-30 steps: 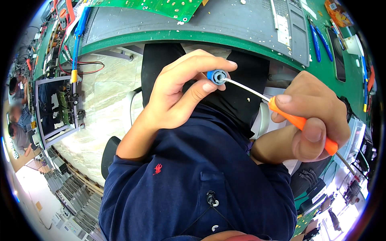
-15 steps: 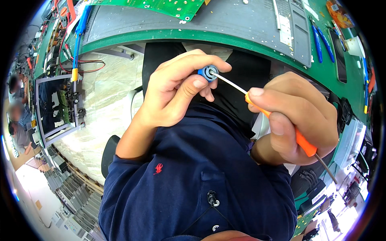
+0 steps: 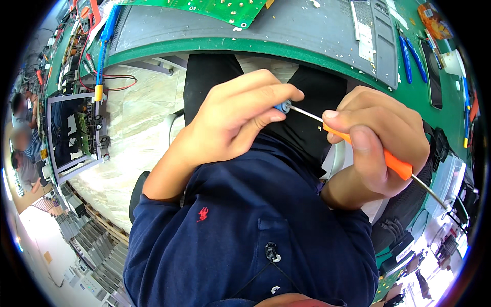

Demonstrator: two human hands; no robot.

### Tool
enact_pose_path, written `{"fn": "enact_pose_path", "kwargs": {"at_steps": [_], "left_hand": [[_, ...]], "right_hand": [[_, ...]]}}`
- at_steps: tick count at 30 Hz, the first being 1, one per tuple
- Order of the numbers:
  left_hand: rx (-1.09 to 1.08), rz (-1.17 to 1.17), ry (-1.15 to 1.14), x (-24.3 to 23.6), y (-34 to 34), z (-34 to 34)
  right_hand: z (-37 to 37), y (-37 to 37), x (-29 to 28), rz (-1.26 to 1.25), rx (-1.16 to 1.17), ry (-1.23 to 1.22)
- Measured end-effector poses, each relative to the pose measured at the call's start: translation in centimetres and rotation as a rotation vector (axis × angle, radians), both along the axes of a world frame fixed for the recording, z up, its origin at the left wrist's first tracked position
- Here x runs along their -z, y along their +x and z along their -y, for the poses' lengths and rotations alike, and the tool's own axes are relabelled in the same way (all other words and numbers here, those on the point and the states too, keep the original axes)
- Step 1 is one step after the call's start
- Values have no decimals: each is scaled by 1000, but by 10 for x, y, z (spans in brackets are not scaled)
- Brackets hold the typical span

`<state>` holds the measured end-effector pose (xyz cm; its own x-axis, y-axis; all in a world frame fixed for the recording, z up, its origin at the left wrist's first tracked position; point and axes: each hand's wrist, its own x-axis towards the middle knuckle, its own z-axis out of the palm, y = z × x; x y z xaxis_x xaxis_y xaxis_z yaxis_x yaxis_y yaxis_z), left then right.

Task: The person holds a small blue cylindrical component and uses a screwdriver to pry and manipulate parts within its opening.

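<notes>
A small blue cylindrical part (image 3: 283,106) is pinched between the thumb and index finger of my left hand (image 3: 232,115), above my lap. Most of it is hidden by those fingers. My right hand (image 3: 388,128) is closed round the orange handle of a screwdriver (image 3: 397,165). One end of its metal shaft points left and meets the open end of the blue part; how deep it sits I cannot tell. From the back of the handle, more metal rod sticks out to the lower right. A tiny pale speck shows just below the shaft.
Ahead is a green-topped bench with a grey mat (image 3: 286,30) and a green circuit board (image 3: 215,11). Blue-handled pliers (image 3: 411,59) and a black phone (image 3: 432,74) lie at the right. A metal frame (image 3: 76,135) stands at the left. People sit farther left.
My left hand has turned and shifted right, so the blue part's open end now faces the right. The screwdriver has moved right with my right hand, its tip still at the part.
</notes>
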<state>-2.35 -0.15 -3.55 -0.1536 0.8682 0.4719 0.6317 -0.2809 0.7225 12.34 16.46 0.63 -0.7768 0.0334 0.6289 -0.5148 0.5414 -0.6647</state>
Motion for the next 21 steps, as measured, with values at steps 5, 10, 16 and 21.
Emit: {"fn": "enact_pose_path", "kwargs": {"at_steps": [5, 10, 16, 21], "left_hand": [[6, 191, -6, -11, -5, 0], [13, 621, 26, -8, 9, 0], [212, 839, 68, 3, 8, 2], [207, 724, 134, 4, 9, -3]], "right_hand": [[-3, 3, 3, -41, 38, -84], [6, 1, -4, -115, 127, 13], [-2, 12, -10, -93, 141, 81], [-4, 15, -10, -93, 93, 70]]}}
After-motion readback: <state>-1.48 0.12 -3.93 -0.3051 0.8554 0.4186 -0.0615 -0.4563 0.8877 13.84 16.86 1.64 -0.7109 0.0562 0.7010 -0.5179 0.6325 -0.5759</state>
